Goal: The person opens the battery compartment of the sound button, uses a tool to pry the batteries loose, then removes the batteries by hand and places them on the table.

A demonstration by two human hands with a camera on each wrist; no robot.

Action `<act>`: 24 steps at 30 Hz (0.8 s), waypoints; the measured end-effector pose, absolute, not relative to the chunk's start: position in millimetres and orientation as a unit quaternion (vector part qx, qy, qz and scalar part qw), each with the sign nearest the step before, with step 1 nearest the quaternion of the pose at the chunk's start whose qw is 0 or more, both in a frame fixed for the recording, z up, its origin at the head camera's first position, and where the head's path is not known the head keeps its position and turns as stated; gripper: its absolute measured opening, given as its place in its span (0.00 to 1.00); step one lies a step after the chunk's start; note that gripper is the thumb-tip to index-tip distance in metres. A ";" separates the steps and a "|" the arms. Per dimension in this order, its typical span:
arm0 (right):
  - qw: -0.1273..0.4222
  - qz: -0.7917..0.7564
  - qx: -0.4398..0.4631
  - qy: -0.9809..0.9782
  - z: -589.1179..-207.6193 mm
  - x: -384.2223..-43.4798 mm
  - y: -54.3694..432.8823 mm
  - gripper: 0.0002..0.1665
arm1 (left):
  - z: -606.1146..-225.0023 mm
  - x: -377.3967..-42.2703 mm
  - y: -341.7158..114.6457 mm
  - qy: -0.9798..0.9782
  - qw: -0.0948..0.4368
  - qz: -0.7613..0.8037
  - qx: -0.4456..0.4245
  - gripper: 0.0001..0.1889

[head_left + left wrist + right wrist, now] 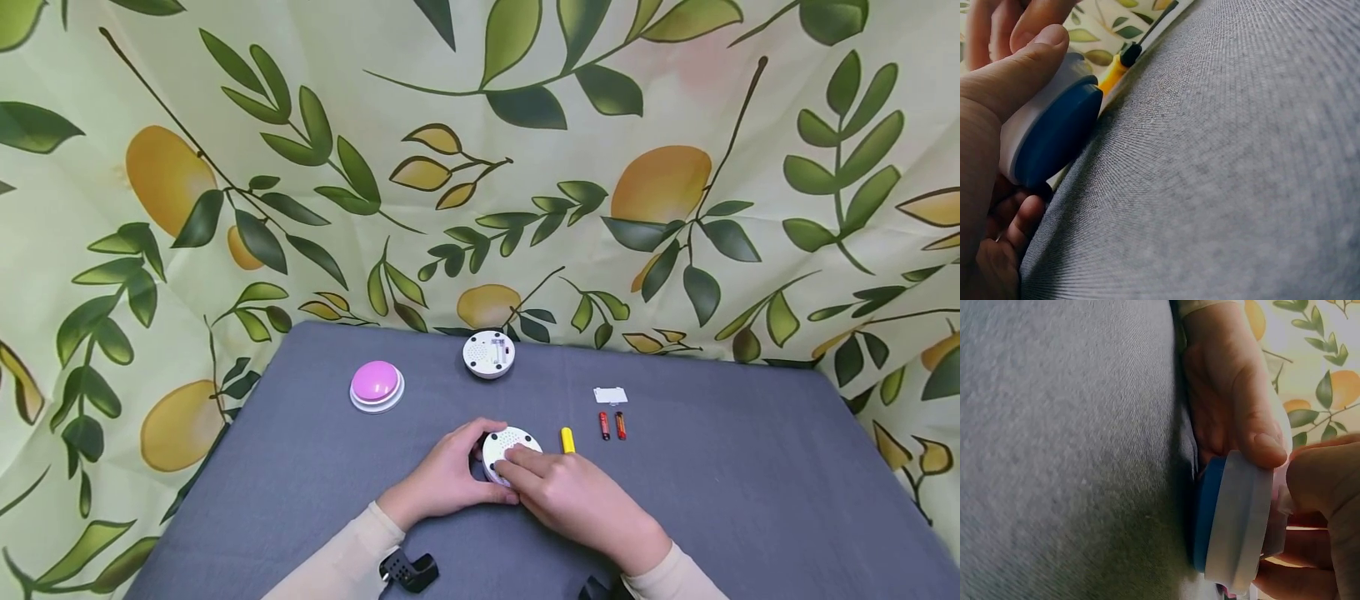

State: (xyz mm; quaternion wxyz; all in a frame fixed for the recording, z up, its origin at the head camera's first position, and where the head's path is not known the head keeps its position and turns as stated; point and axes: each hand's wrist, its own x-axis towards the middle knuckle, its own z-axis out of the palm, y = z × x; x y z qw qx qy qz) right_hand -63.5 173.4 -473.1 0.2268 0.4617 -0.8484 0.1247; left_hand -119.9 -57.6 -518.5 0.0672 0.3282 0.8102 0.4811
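A round push button (504,446) is upside down, its white base up and its blue dome (1063,134) facing the table. My left hand (459,471) grips it by the rim, thumb on the near side and fingers on the far side. Over the base is my right hand (566,498), its fingers bent down onto it. In the right wrist view, those fingers pinch a small translucent battery cover (1277,528) standing out from the base. The fingers partly hide the base in the head view. Just beyond the right hand lies a yellow-handled screwdriver (567,439).
A pink-domed button (377,385) sits upright at left. Another button (489,354) lies upside down at the back, its battery compartment uncovered. A white battery cover (610,395) and two red batteries, one battery (604,425) beside the other, lie right on the grey cloth (750,467).
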 end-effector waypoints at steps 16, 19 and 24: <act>0.218 0.124 0.472 -0.845 -467.8 -64.3 182.4 0.23 | -517.3 -120.4 -58.4 0.814 0.075 0.480 0.319 0.45; 0.205 0.126 0.466 -0.851 -466.2 -64.5 184.3 0.16 | -516.6 -119.9 -58.6 0.812 0.078 0.482 0.319 0.45; 0.197 0.129 0.441 -0.866 -463.4 -63.8 186.8 0.26 | -518.1 -120.6 -58.4 0.808 0.080 0.488 0.321 0.45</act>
